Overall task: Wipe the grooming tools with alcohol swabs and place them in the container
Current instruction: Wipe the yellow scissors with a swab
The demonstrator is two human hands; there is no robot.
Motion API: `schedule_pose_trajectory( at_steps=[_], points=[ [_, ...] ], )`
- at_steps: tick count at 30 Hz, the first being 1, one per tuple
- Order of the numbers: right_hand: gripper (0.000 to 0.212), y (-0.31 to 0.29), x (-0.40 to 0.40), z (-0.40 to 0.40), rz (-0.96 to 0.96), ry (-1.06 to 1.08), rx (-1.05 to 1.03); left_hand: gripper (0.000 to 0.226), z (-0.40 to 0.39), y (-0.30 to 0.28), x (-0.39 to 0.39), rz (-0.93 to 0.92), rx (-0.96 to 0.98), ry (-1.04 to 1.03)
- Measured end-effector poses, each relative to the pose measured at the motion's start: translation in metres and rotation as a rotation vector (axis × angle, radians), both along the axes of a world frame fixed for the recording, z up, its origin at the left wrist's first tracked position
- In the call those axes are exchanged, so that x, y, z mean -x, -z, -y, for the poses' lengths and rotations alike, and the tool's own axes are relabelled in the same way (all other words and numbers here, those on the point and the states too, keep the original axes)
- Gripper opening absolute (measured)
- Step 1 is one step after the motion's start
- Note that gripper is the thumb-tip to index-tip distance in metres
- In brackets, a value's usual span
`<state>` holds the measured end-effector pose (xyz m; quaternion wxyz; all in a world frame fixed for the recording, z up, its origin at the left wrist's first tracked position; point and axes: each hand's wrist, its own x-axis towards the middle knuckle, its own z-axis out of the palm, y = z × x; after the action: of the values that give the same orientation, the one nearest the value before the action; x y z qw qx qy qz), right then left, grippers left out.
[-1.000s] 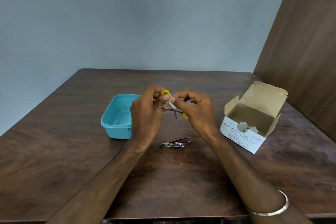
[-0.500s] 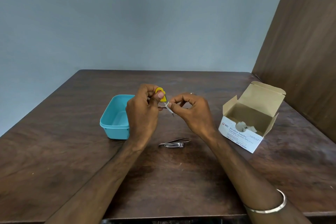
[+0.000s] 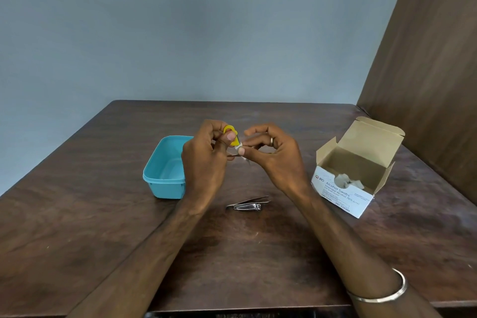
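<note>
We see the left hand (image 3: pixel 206 160) holding small yellow-handled scissors (image 3: pixel 232 137), its grip curled round the handle loops. The right hand (image 3: pixel 273 155) meets it just beside, its grip pinching a white alcohol swab (image 3: pixel 240 150) against the scissors below the handles. Under both grips, on the surface (image 3: pixel 77 227), lie tweezers (image 3: pixel 251 201) touching a nail clipper (image 3: pixel 249 206). The teal container (image 3: pixel 165 175) sits beside the left grip; the open swab box (image 3: pixel 353 173) stands well off the right.

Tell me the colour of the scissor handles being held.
Yellow: the scissors' handle loop shows above the left hand in the head view.
</note>
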<state>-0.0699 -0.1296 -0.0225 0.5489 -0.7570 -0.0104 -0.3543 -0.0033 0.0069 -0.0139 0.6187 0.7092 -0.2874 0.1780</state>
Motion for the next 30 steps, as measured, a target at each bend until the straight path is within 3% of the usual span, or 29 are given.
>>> schedule_pose_trajectory(
  at_steps=[4, 10, 20, 30],
  points=[
    [0.038, 0.0, 0.001, 0.0, -0.008, 0.035, 0.082, 0.007, 0.0, 0.001, 0.0, 0.055, -0.036, -0.011],
    [0.044, 0.002, 0.0, -0.003, -0.01, 0.017, 0.045, 0.004, 0.001, 0.003, -0.003, 0.069, -0.033, 0.025],
    [0.035, 0.004, -0.001, 0.0, -0.106, 0.012, 0.11, 0.008, 0.0, 0.003, -0.004, 0.092, -0.03, -0.029],
    [0.023, -0.004, -0.002, 0.013, -0.091, -0.031, -0.14, 0.012, -0.002, -0.001, -0.005, 0.143, 0.015, -0.062]
  ],
)
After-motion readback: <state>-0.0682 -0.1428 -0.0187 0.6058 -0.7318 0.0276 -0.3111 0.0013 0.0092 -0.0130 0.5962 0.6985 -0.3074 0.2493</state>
